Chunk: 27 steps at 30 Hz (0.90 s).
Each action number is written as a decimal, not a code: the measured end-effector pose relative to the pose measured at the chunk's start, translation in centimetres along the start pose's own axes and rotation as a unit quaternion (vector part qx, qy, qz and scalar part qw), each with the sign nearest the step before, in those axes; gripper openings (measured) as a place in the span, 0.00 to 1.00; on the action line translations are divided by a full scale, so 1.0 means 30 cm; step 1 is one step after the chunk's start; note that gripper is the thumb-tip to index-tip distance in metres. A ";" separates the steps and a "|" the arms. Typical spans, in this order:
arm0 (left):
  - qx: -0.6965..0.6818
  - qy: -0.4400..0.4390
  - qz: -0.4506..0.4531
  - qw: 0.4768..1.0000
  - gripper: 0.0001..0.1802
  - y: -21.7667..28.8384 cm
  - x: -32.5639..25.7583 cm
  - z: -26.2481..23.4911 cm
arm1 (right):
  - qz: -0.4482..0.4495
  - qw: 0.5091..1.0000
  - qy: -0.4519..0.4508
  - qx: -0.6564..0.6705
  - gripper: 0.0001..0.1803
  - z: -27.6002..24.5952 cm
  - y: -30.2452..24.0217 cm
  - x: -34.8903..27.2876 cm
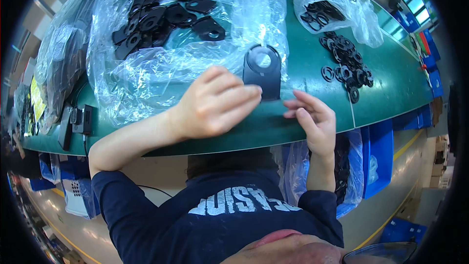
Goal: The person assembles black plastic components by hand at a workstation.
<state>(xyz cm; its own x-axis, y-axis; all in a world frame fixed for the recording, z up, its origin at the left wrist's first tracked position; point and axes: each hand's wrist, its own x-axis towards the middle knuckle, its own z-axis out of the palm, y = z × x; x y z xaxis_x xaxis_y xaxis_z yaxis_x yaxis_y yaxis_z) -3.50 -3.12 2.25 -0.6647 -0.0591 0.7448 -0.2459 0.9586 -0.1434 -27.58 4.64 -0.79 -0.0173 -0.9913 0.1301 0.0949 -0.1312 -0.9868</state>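
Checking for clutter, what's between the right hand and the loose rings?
Only bare green table between the right hand and the rings, per the head view.

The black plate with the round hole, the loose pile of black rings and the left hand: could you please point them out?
black plate (264,76): head view, flat body below its hole.
pile of black rings (348,61): head view, middle of the pile.
left hand (215,105): head view, back of the hand.

We get single view, head-worn fisheye, left of pair. We look steeply down, own chest at lower edge, forearms rising from below. Close range: left hand (215,102) and right hand (312,120) fill centre. Green table (391,78) bends across upper half; dark rim rings picture. Floor shows beneath table edge.
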 end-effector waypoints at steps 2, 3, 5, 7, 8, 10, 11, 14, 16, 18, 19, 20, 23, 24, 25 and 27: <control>-0.025 -0.012 0.031 0.999 0.16 0.046 0.007 0.013 | 0.003 0.998 -0.031 0.052 0.19 0.044 -0.014 0.025; -0.030 -0.012 0.042 0.999 0.17 0.063 0.007 0.023 | 0.018 0.995 -0.049 0.082 0.20 0.066 -0.021 0.037; -0.079 -0.021 0.031 0.996 0.16 0.084 0.008 0.036 | 0.050 0.992 -0.062 0.102 0.18 0.072 -0.031 0.043; -0.166 -0.060 -0.015 0.984 0.16 0.077 0.010 0.032 | 0.051 0.993 -0.064 0.088 0.17 0.061 -0.022 0.059; -0.178 -0.055 -0.006 0.982 0.16 0.077 0.024 0.029 | 0.053 0.993 -0.075 0.078 0.15 0.050 -0.017 0.064; -0.210 0.035 -0.240 0.947 0.17 0.089 0.052 0.004 | 0.054 0.990 -0.096 0.091 0.13 0.050 -0.015 0.067; -0.225 0.032 -0.326 0.918 0.14 0.088 0.065 0.000 | 0.066 0.988 -0.114 0.087 0.13 0.054 -0.022 0.059; -0.608 0.001 -0.510 0.608 0.12 0.093 0.016 0.037 | 0.066 0.983 -0.163 0.054 0.12 0.070 -0.028 0.040; -0.584 -0.068 -0.515 0.624 0.14 0.101 -0.003 0.043 | 0.081 0.960 -0.219 -0.151 0.08 0.048 -0.066 0.049; -0.620 -0.063 -0.579 0.526 0.14 0.108 -0.009 0.042 | 0.017 0.953 -0.209 -0.218 0.07 -0.004 -0.083 0.073; -0.625 -0.040 -0.599 0.499 0.13 0.099 -0.009 0.040 | -0.048 0.937 -0.198 -0.284 0.06 -0.033 -0.090 0.090; -0.628 -0.042 -0.599 0.495 0.14 0.081 -0.020 0.049 | -0.063 0.947 -0.083 -0.304 0.08 -0.067 -0.083 0.107; -0.623 -0.002 -0.606 0.494 0.16 0.082 -0.014 0.067 | -0.166 0.808 0.117 -0.552 0.09 -0.259 -0.033 0.211; -0.623 -0.007 -0.614 0.485 0.16 0.081 -0.007 0.069 | -0.120 0.780 0.136 -0.599 0.09 -0.282 -0.027 0.223; -0.621 -0.012 -0.623 0.475 0.17 0.079 -0.001 0.071 | -0.104 0.772 0.125 -0.614 0.09 -0.281 -0.021 0.217; -0.627 -0.009 -0.635 0.451 0.17 0.079 0.004 0.069 | -0.089 0.766 0.108 -0.627 0.08 -0.275 0.000 0.214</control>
<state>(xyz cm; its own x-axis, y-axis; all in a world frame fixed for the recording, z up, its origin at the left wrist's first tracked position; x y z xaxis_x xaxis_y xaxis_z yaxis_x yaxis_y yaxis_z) -5.61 -1.42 0.65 -0.5580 -0.7735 -0.3005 0.1485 -0.4494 0.8809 -35.89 -1.68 -0.74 -0.0960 -0.9164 0.3887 -0.9571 -0.0223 -0.2889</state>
